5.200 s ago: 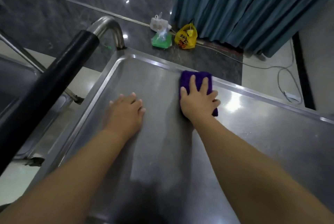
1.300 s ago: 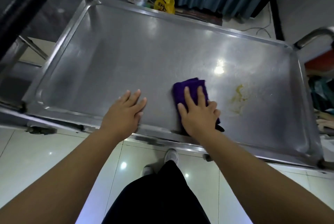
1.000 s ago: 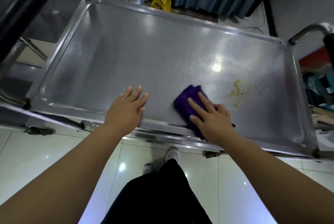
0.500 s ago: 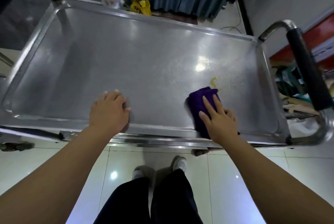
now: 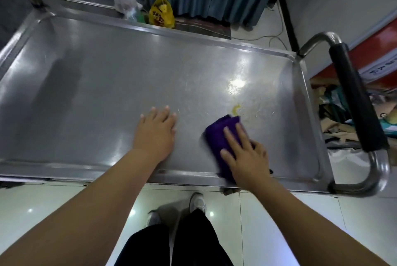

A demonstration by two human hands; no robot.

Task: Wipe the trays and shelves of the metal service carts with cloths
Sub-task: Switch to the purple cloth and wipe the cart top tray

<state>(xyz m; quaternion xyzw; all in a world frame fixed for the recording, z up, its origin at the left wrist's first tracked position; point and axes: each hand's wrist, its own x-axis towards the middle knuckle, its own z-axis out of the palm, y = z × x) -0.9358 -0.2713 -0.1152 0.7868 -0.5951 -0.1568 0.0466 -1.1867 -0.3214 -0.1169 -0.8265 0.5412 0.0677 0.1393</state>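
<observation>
The purple cloth (image 5: 223, 134) looks soft and light, best pressed flat under the palm. The right hand (image 5: 245, 154) lies spread on it, near the yellow smear (image 5: 236, 108); the left hand (image 5: 155, 132) rests flat and empty on the tray (image 5: 96, 85).

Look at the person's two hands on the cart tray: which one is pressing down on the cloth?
The right hand: it lies flat on the folded purple cloth. The left hand rests bare on the metal tray, apart from the cloth.

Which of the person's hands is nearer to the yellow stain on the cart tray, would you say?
Right. The right hand presses the purple cloth just below the yellow stain; the left hand lies flat well to the stain's left.
</observation>
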